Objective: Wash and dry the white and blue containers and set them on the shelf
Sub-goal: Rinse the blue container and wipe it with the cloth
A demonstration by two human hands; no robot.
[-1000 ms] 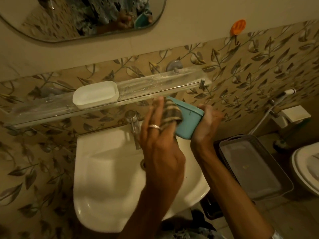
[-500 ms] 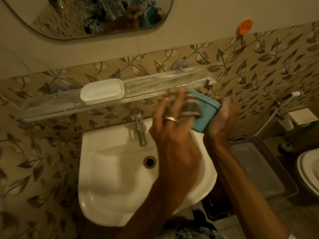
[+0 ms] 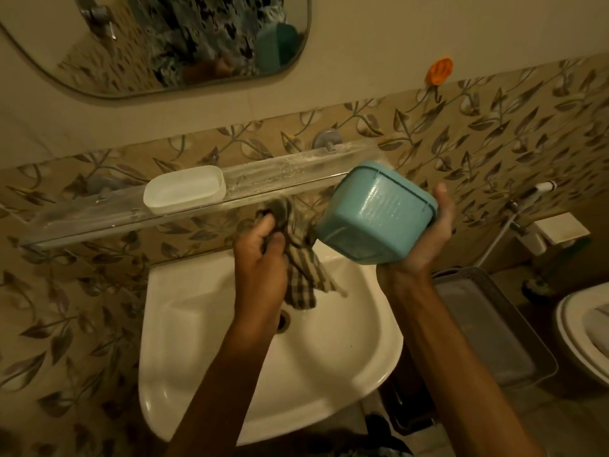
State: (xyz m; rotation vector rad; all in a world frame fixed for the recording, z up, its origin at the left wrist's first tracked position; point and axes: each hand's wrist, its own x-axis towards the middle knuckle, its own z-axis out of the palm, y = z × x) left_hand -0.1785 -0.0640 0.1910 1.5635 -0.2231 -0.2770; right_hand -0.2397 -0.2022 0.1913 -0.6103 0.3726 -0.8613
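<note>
Leaf-patterned tiles backed a clear wall shelf [image 3: 99,219] where the white container [image 3: 184,189] sat above a white basin [image 3: 230,374]. A person's right hand [image 3: 418,239] cupped the blue container [image 3: 372,216], bottom up, fingers curled under it, beside the shelf's end. Left hand [image 3: 260,255] fingers clenched a checked cloth [image 3: 300,265] over the basin.

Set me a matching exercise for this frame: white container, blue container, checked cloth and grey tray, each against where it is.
Things:
1 white container
2 blue container
3 checked cloth
4 grey tray

Places:
A gripped in the left hand
B to the right of the sink
C on the shelf
D held in the right hand

Pairs: 1-C, 2-D, 3-A, 4-B
</note>
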